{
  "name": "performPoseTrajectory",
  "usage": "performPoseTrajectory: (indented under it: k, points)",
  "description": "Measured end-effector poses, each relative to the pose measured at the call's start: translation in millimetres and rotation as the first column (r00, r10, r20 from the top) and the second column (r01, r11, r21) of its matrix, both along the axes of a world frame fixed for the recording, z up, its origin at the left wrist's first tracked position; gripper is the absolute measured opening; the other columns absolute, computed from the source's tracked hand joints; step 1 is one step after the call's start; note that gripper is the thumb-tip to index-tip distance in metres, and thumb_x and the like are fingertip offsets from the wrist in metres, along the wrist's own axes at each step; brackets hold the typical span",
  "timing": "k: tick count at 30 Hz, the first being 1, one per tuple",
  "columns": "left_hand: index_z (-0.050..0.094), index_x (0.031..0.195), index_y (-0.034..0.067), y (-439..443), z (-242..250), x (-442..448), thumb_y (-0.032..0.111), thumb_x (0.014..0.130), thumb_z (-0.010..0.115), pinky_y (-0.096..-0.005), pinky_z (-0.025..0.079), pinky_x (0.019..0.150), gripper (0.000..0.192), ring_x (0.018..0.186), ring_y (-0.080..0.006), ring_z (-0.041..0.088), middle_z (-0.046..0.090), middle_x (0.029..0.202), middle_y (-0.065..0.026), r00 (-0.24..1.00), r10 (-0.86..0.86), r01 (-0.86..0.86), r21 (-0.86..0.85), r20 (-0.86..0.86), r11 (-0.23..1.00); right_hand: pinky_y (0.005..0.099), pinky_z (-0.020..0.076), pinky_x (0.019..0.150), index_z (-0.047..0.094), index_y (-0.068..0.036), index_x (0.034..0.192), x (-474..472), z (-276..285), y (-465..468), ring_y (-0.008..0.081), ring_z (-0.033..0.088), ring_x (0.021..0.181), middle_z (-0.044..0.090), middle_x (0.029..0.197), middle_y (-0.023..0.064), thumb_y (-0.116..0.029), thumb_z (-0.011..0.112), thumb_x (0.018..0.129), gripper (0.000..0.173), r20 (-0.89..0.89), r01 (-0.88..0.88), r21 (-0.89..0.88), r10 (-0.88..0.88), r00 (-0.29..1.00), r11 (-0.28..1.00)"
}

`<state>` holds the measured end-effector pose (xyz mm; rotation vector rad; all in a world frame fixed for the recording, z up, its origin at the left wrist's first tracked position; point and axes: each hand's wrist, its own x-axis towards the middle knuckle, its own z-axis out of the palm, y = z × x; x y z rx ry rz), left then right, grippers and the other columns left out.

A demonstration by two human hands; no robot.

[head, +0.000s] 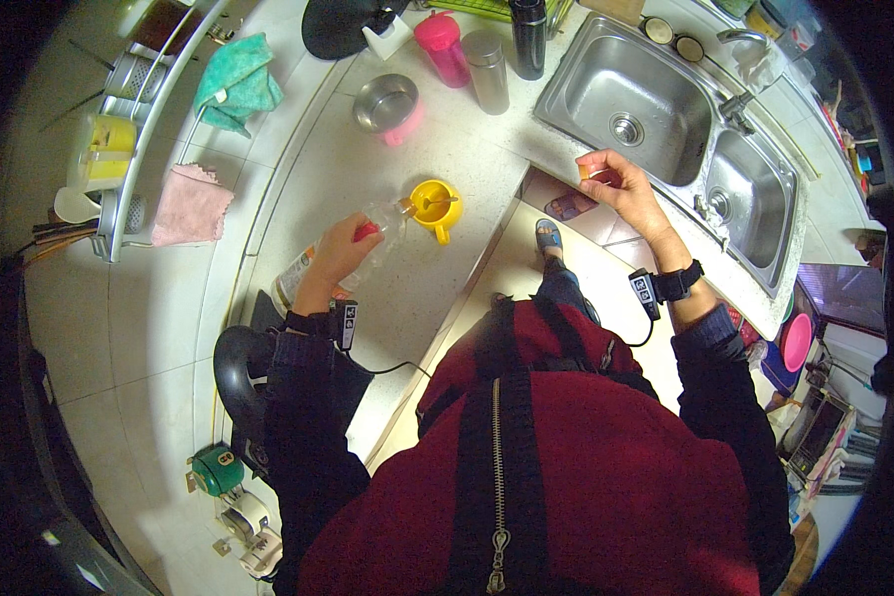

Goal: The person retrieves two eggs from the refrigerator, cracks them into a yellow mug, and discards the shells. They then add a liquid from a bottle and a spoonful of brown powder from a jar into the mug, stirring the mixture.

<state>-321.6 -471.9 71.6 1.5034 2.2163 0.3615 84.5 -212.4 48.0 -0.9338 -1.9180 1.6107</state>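
My left hand (340, 249) grips a large clear plastic bottle (392, 227) by its red handle. The bottle lies tilted over the counter, its orange-ringed mouth at the rim of a yellow mug (442, 223). Inside the mug rests a spoon (442, 200); some liquid seems to be there, but how much I cannot tell. Part of the bottle's body and label is hidden behind my left hand and wrist. My right hand (627, 188) pinches a small orange cap (584, 172) between thumb and fingers, in the air near the counter edge beside the sink.
A metal bowl with a pink handle (385, 104) stands beyond the mug. Farther back are a pink bottle (444, 52), a grey tumbler (488, 74) and a black flask (529, 45). The double steel sink (603, 82) lies right. A green cloth (238, 82) hangs left.
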Motion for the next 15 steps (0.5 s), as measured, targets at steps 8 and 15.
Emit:
performPoseTrajectory:
  k: [8,15]
  points:
    - [0.065,0.102,0.002,2.4,3.5,0.5,0.035,0.089,0.07,-0.0393,0.051,0.076,0.035,0.083,-0.031,0.066,0.068,0.091,-0.0184,1.0,-0.011,0.011,-0.042,0.004,0.999,0.0228,0.0535,0.066,0.065,-0.011,0.119,-0.7,-3.8,1.3,0.0081,0.065,0.087,0.067,0.105,-0.0017,-0.008,0.074,0.091,0.03,-0.008,-0.015,0.01,0.015,1.0,1.0]
    - [0.065,0.101,0.002,3.3,3.3,0.5,0.034,0.089,0.07,-0.0396,0.051,0.077,0.035,0.084,-0.0314,0.065,0.068,0.092,-0.0187,1.0,-0.001,0.002,-0.049,0.013,0.999,0.0236,0.0537,0.069,0.066,-0.011,0.119,-0.9,-3.1,1.4,0.0083,0.065,0.087,0.067,0.103,-0.0018,-0.007,0.075,0.091,0.03,-0.009,-0.017,-0.013,0.017,1.0,1.0]
